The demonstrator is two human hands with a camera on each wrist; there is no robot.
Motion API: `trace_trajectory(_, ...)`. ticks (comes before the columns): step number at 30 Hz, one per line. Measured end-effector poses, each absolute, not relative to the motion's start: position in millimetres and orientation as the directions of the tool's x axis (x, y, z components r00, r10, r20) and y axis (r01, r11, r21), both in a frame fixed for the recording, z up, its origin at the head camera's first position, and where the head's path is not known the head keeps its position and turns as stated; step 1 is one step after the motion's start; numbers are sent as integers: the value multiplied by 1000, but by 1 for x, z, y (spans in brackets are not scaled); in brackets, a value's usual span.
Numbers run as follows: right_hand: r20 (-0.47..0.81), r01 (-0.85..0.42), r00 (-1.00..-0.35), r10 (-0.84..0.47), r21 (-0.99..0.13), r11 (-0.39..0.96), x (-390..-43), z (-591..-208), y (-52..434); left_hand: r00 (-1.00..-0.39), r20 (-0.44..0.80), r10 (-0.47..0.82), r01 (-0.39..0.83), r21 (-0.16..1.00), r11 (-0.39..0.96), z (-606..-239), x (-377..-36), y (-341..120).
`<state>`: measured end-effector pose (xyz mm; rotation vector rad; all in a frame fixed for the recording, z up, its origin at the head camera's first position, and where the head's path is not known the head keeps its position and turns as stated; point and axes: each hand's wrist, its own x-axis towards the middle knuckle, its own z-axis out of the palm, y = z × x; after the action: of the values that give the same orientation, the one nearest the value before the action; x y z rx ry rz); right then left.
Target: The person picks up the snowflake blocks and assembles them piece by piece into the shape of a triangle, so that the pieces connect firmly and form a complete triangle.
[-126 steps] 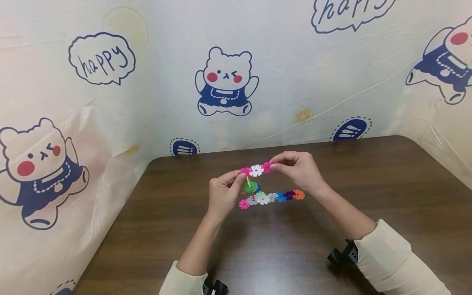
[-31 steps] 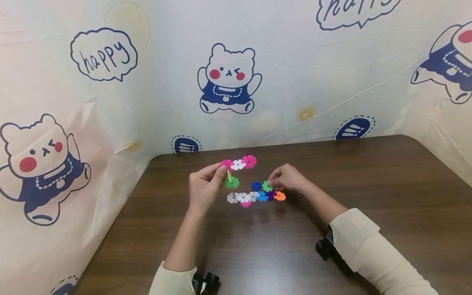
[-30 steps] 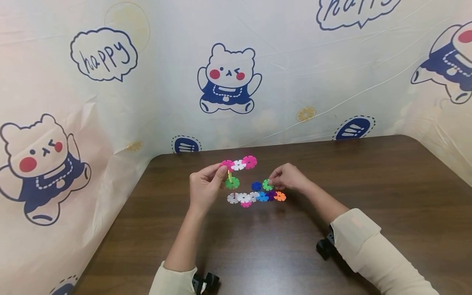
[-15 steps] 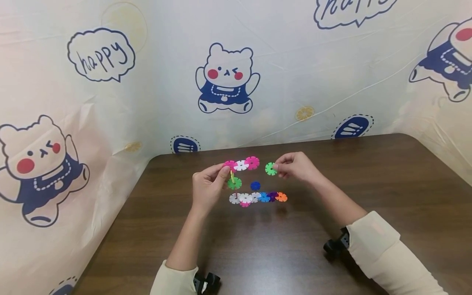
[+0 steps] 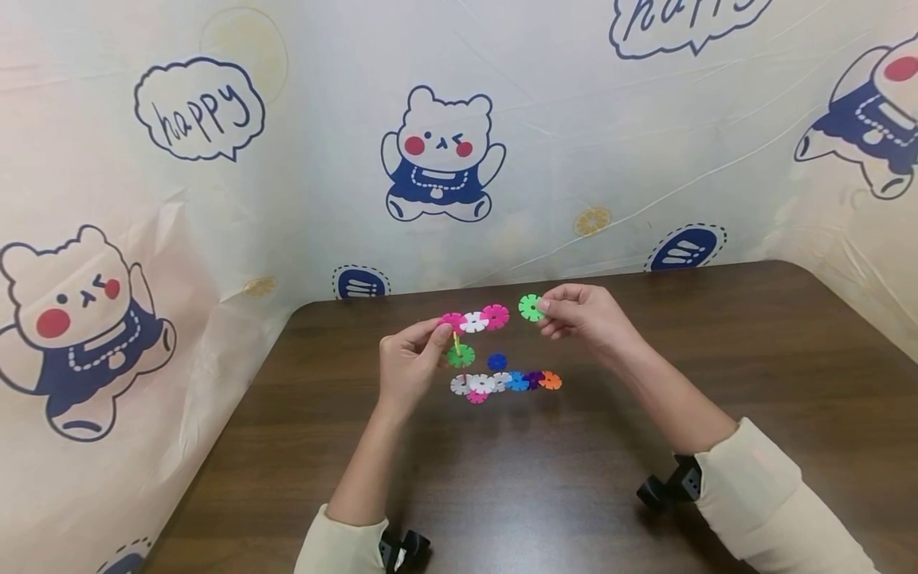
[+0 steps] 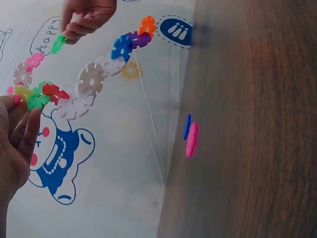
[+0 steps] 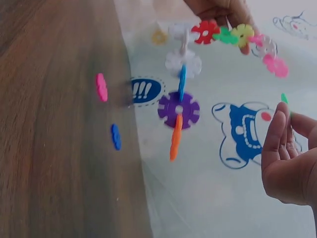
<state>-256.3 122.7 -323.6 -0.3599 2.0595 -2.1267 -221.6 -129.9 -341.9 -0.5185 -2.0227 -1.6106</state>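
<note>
Lifted a little higher than half a second ago, the right hand (image 5: 584, 317) now sits just right of centre in the head view, its thumb and forefinger pinching a small green plastic snowflake disc (image 5: 531, 307) by the edge, clear of the table. The wrist is bent back, with the forearm running down to the lower right corner in a cream sleeve (image 5: 767, 502).

The left hand (image 5: 409, 367) has barely shifted: its fingertips pinch the pink end of a chain of interlocking plastic discs in many colours (image 5: 475, 322), held up at centre frame. From there the chain drops through a yellow and a green piece to a lower row of white, blue, purple and orange discs. The green disc is just beside the chain's free pink end, not touching it.

On the dark brown wooden table (image 5: 717, 383) lie a loose blue disc (image 5: 497, 362) and a loose pink disc (image 5: 476, 396); the chain partly covers the pink one in the head view. Whether the lower row rests on the table is hard to tell there; the wrist views show it hanging free.
</note>
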Motion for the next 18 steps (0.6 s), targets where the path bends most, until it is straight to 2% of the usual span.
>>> trace_trajectory(9, 81, -64, -962, -262, -995, -76, -245, -315, 115, -781, 624, 8, 604, 752, 264, -344, -222, -125)
trace_trajectory(18, 32, -15, -967, -253, -998, -66, -242, -316, 112, -836, 548, 29, 533, 799, 278, -321, -202, -114)
